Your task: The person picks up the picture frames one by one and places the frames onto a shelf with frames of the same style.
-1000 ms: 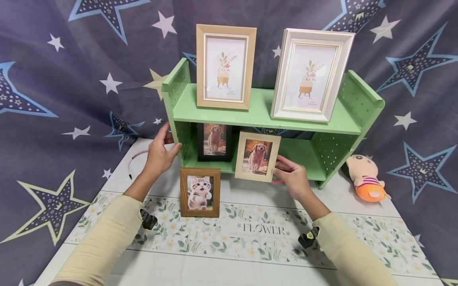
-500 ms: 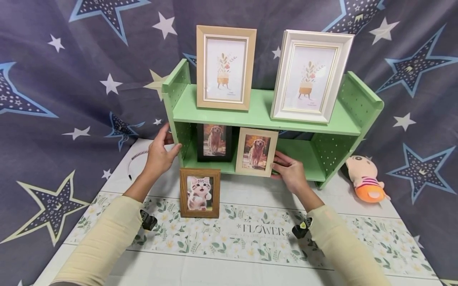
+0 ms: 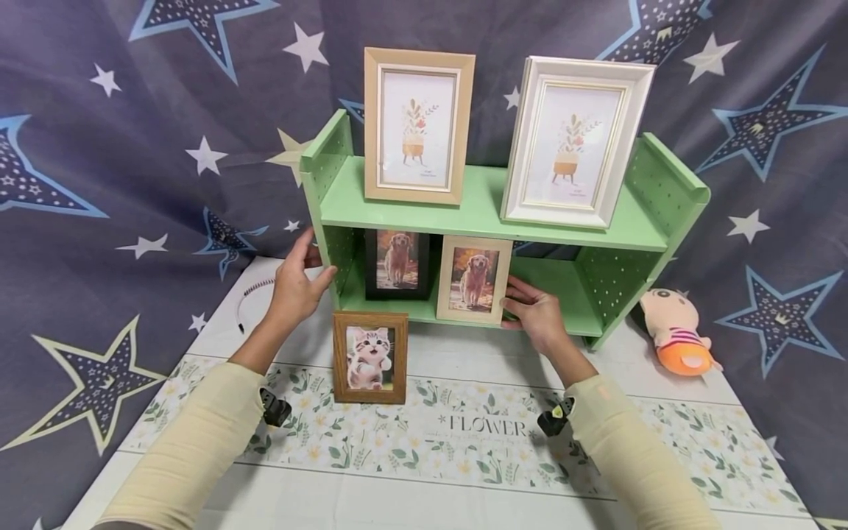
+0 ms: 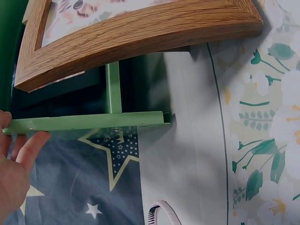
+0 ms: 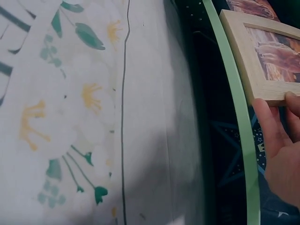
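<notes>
My left hand grips the left side panel of a green two-tier shelf, thumb in front and fingers behind. With my right hand I pinch the lower right edge of a pale wood picture frame with a dog photo. That frame stands upright at the front of the lower tier, right of a black picture frame with a similar photo. In the right wrist view, the pale frame sits by the green shelf edge. A brown wood picture frame with a kitten photo stands in front of the shelf.
On the top tier stand a tan picture frame and a white picture frame. A plush toy lies right of the shelf, a headband left of it. A starry curtain hangs behind the table.
My right hand has moved the pale picture frame slightly left and back, from in front of the shelf onto the lower tier, straightening it. The left hand has stayed on the side panel.
</notes>
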Available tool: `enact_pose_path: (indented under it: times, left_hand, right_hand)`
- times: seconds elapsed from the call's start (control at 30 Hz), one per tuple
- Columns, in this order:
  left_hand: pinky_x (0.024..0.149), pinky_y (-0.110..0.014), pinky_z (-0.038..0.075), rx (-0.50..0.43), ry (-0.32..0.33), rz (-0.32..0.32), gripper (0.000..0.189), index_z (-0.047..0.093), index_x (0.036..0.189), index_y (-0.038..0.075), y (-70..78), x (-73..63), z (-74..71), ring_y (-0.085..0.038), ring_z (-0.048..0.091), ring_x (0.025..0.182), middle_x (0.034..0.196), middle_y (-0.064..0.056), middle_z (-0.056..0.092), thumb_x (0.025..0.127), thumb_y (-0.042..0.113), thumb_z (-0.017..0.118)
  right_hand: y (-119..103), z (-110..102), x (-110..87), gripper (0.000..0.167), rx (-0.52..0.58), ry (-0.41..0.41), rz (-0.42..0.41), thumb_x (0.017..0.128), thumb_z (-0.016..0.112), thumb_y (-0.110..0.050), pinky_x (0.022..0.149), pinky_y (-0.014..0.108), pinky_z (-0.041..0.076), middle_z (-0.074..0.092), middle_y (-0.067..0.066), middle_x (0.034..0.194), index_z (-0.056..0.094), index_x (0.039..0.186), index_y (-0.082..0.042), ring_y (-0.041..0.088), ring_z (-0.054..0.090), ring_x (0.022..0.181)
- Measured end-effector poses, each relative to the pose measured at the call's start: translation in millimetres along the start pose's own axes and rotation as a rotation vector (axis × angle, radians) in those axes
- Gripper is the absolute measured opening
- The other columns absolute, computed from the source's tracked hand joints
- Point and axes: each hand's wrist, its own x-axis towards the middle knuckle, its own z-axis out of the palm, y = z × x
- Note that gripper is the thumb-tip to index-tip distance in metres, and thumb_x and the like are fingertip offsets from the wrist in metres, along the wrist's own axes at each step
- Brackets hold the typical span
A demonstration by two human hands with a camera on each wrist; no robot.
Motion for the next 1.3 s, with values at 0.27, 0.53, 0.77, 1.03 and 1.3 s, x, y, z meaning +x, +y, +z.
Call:
enact_pose_path:
  times: [0.27,0.53,0.77,1.03,1.3]
  left_hand:
    - [0.101,-0.059,0.050,0.010,-0.004,-0.005,0.073,0.035,0.159,0.013,-0.8,-1.1,0.2,-0.044,0.065,0.112,0.118,-0.025,0.065,0.095,0.004,0.069]
    - [0.100,-0.060,0.050,0.004,-0.005,-0.001,0.075,0.035,0.159,0.013,-0.4,0.1,-0.9,-0.044,0.065,0.112,0.118,-0.025,0.065,0.094,0.004,0.071]
    - [0.101,-0.059,0.050,0.011,-0.006,-0.002,0.075,0.034,0.159,0.012,0.4,-0.4,-0.6,-0.044,0.065,0.112,0.118,-0.025,0.065,0.094,0.005,0.071]
    - [0.101,-0.059,0.050,0.010,-0.005,-0.006,0.074,0.034,0.159,0.013,-0.9,-0.3,-0.7,-0.044,0.065,0.112,0.119,-0.025,0.065,0.094,0.005,0.070]
    - [0.100,-0.061,0.050,0.010,-0.008,0.001,0.075,0.034,0.159,0.013,-0.2,0.6,-1.6,-0.044,0.065,0.112,0.118,-0.025,0.065,0.094,0.004,0.071]
  right_hand:
    - [2.0,1.4,-0.7,0.054,-0.018,0.022,-0.022,0.096,0.069,-0.003,0.069,0.029,0.064,0.072,-0.005,0.114,0.056,0.147,-0.011,0.005,0.075,0.081]
    - [-1.8,-3.4,-9.4,0.050,-0.049,0.043,-0.074,0.096,0.069,-0.004,0.075,0.029,0.064,0.071,0.005,0.122,0.056,0.145,-0.004,0.006,0.074,0.086]
    - [-8.3,-4.6,-25.4,0.049,-0.103,0.042,-0.117,0.096,0.069,-0.004,0.075,0.028,0.063,0.065,0.022,0.130,0.057,0.142,0.001,0.002,0.071,0.089]
    - [-12.5,8.2,-44.0,0.041,-0.067,0.048,-0.114,0.094,0.071,-0.004,0.075,0.029,0.064,0.071,0.015,0.116,0.063,0.134,0.003,0.004,0.071,0.085]
    - [0.9,37.3,-58.8,0.037,-0.026,-0.001,-0.104,0.093,0.072,-0.001,0.075,0.032,0.064,0.072,0.003,0.103,0.065,0.129,0.005,0.009,0.072,0.087]
